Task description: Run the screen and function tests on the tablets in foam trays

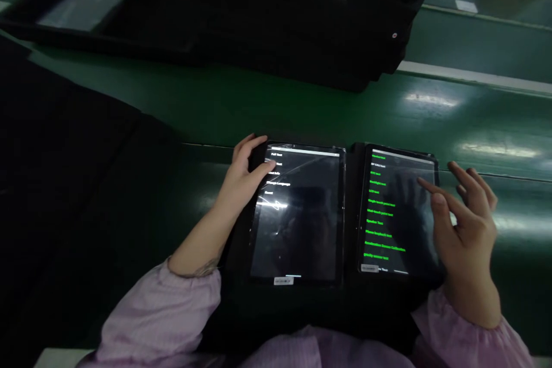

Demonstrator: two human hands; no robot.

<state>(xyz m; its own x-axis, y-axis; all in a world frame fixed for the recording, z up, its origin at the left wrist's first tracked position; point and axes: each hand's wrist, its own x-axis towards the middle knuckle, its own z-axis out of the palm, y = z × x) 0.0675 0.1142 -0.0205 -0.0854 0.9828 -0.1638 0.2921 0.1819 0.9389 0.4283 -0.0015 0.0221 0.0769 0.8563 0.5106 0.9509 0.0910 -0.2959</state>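
Note:
Two tablets with lit screens lie side by side in a black foam tray. My left hand (pixel 241 178) grips the upper left edge of the left tablet (pixel 302 230). Its thumb lies over the screen, on a short white menu that includes "Change Language". Clear film with glare covers this screen. Over the right tablet (pixel 397 218), my right hand (pixel 470 224) hovers with its index finger stretched out and the other fingers apart, holding nothing. Green test names such as "LCD test" and "Speaker Test" run down that screen. Whether the fingertip touches the glass, I cannot tell.
Beyond the tablets, a stack of black trays (pixel 280 29) stands on the green work surface (pixel 276 106). Another tablet (pixel 86 3) lies in a black tray at the far left. Dark foam pieces (pixel 64 155) fill the left side. A white label (pixel 466 6) sits at the upper right.

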